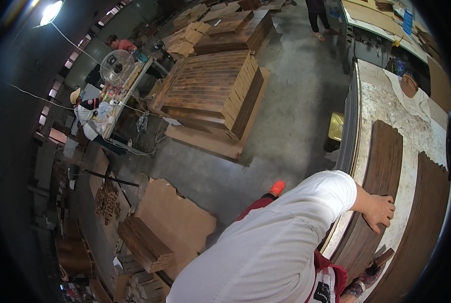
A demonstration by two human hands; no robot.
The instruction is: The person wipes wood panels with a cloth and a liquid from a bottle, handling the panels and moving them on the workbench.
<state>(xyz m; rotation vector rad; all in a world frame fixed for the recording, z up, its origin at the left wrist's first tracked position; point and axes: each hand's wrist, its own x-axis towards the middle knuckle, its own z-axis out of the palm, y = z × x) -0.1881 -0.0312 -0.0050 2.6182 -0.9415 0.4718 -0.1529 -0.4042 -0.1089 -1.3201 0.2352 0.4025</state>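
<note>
A long row of dark brown wood strips (385, 156) lies packed side by side on the pale, stained worktable (371, 96). My left hand (378, 211) reaches out from a white sleeve and grips these strips, its fingers bent over their far edge. Lower down, partly hidden by my body and apron, my right hand (372, 275) is closed around a short dark wood piece (385, 256) that sticks out past the fingers. A band circles that wrist. Farther right on the table lies a second row of dark wood strips (421, 217), touched by neither hand.
A round brown object (408, 86) rests on white cloth at the table's far end. A yellow tin (335, 126) stands beside the table. Stacked wood panels (210, 91) sit on the floor. Behind them are a fan (117, 66) and people at a cluttered bench. Cardboard (170, 217) lies at left.
</note>
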